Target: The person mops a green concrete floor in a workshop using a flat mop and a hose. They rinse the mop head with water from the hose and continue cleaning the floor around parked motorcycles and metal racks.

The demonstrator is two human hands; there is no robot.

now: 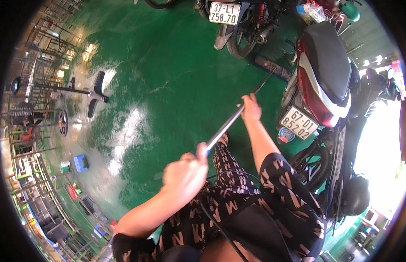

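Note:
A flat floor mop with a long silver handle (224,127) slants up and to the right across the middle of the view. My left hand (185,174) is closed around the near end of the handle, close to my body. Farther along, my right hand (251,109) wraps the shaft with its fingers. The wide mop head (272,68), dark blue at its edge with a brownish pad, lies on the green floor (176,83) between two parked motorbikes. Its right end is close to the red one.
A red and silver motorbike (318,83) stands close on my right, and a dark motorbike (242,30) is at the top. At left are a stand with a black cross-shaped base (98,94), a blue stool (80,163) and metal racks (37,183). A dark cable hangs before me.

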